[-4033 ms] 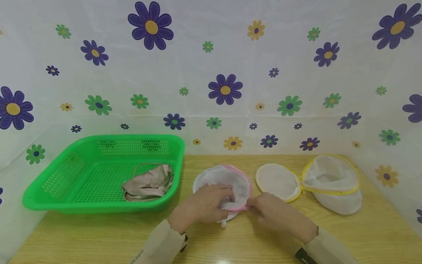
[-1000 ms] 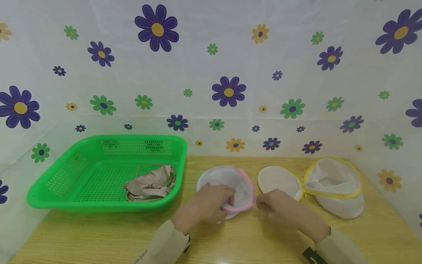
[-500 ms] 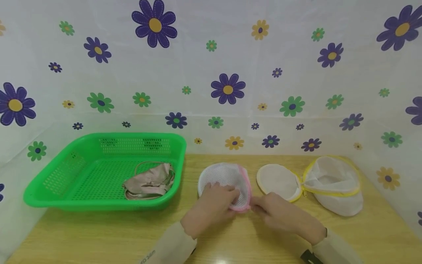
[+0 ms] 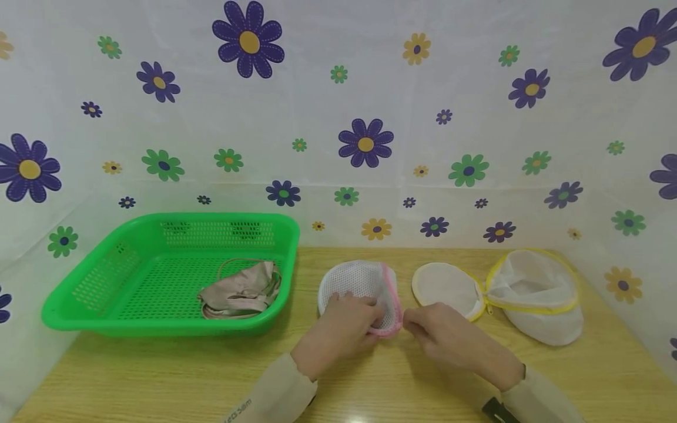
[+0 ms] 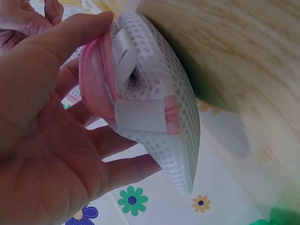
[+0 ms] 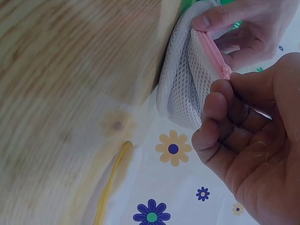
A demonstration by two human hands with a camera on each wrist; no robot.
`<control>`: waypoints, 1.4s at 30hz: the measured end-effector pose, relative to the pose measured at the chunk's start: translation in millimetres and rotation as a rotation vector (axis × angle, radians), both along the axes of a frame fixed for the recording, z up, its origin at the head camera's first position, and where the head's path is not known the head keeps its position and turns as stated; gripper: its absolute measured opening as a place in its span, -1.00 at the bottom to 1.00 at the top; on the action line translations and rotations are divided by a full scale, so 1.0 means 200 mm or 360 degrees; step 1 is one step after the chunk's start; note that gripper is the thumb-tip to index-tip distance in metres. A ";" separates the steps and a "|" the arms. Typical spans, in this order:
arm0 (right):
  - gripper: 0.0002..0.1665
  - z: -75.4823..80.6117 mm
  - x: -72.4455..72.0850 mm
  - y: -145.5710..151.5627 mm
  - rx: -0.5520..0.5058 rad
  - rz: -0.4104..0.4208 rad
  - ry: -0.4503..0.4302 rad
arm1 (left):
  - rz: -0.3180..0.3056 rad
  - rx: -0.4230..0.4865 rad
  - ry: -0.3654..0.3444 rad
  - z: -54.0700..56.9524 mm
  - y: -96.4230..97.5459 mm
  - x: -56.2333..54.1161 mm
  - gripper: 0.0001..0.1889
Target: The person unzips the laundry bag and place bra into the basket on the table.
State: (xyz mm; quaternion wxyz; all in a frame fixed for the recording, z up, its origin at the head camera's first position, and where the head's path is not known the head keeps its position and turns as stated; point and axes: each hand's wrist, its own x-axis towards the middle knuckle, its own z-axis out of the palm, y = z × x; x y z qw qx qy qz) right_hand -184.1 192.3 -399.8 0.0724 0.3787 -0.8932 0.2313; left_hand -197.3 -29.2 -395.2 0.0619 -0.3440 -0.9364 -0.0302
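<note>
Facing right: mesh bag (image 4: 349,279); left fingers (image 5: 131,171) gripping it; right fingers (image 6: 216,105) pinching fore-aft zip (image 4: 392,288)

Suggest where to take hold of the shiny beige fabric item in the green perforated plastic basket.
Probably pinch the shiny beige fabric item from above, by its bunched upper-right part: that fold seems to stand highest and nothing covers it, while the walls of the green perforated plastic basket would hinder a sideways approach.

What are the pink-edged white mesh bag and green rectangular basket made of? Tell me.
The pink-edged mesh bag: probably matte synthetic fabric, judging by its small-holed, bending netting. The green basket: likely moulded plastic, smooth with slight sheen, given its evenly perforated walls.
</note>
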 end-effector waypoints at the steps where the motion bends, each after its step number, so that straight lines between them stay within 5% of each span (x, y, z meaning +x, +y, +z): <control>1: -0.71 0.00 0.00 0.00 -0.0006 -0.0004 0.0034 | -0.0001 -0.0004 0.0006 0.00 0.00 0.00 -0.73; 14: -0.71 0.03 0.00 0.01 0.0003 -0.0062 0.0056 | -0.0019 0.0008 -0.0011 0.01 -0.01 0.01 -0.75; 30: -0.75 0.04 -0.02 0.02 -0.0077 -0.0095 0.0345 | -0.0015 0.0017 -0.0062 0.02 0.00 0.01 -0.75; 34: -0.72 0.05 -0.02 0.03 -0.0062 -0.0110 0.0276 | -0.0006 0.0006 -0.0059 0.03 -0.01 0.01 -0.80; 42: -0.75 0.02 -0.01 0.01 0.0066 0.0000 -0.0115 | 0.0120 -0.0080 0.0010 0.08 -0.06 0.01 -0.89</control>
